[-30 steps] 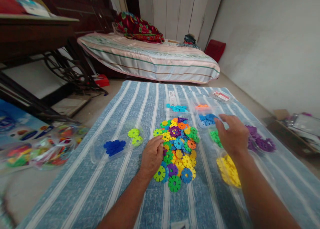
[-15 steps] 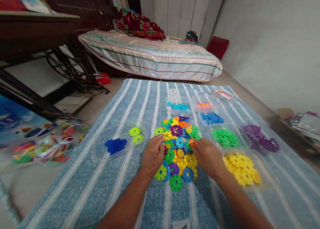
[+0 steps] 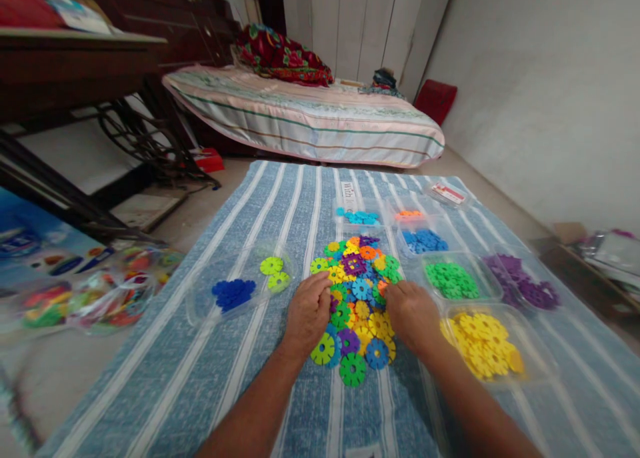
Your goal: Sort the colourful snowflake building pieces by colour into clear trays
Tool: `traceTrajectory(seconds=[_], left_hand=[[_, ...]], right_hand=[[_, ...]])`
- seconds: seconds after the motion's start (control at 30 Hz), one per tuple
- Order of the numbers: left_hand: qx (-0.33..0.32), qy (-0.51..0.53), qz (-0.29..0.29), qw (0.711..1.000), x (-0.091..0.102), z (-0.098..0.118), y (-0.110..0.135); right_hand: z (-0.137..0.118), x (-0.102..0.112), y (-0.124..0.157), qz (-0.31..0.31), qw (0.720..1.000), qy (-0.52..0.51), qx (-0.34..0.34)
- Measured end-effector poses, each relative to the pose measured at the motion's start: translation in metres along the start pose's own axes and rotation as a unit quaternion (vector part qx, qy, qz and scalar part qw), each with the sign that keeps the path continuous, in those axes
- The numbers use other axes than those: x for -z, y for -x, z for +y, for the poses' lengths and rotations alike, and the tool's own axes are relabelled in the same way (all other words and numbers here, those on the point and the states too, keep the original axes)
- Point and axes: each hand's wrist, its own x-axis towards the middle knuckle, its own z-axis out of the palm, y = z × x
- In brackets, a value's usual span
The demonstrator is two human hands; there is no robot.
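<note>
A heap of mixed-colour notched plastic discs [image 3: 361,288] lies on the blue striped cloth. At its left edge, my left hand [image 3: 309,311] rests with fingers curled together against the pieces; what it may hold is hidden. My right hand [image 3: 413,311] is closed at the heap's right side, its fingertips on an orange disc [image 3: 381,287]. Between my hands show a purple square piece [image 3: 354,265] and a light blue disc [image 3: 361,289]. Nearest me lie a green disc [image 3: 353,370] and a lime disc [image 3: 323,349].
Clear tubs hold yellow discs [image 3: 483,345], green discs [image 3: 451,280], purple pieces [image 3: 537,293], blue discs [image 3: 425,241], orange pieces [image 3: 409,215] and light blue pieces [image 3: 357,217]. Left, another tub [image 3: 200,308] holds dark blue and lime discs. A bed [image 3: 310,125] stands beyond.
My right hand has shifted slightly left, the orange disc moving with its fingertips. My left hand stays at the heap's left edge. The whole view has dropped slightly.
</note>
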Motion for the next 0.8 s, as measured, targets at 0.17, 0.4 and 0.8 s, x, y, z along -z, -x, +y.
traceTrajectory(seconds=[0.17,0.4,0.8], left_hand=[[0.003,0.003,-0.002,1.000,0.000,0.000,0.000],[0.000,0.005,0.001,1.000,-0.001,-0.002,0.001],[0.000,0.004,0.004,1.000,-0.001,-0.001,0.001]], right_hand=[[0.000,0.005,-0.004,-0.046,0.998,-0.029,-0.019],[-0.003,0.001,-0.001,-0.040,0.999,-0.008,-0.001],[0.000,0.016,0.005,-0.082,0.993,-0.074,0.029]])
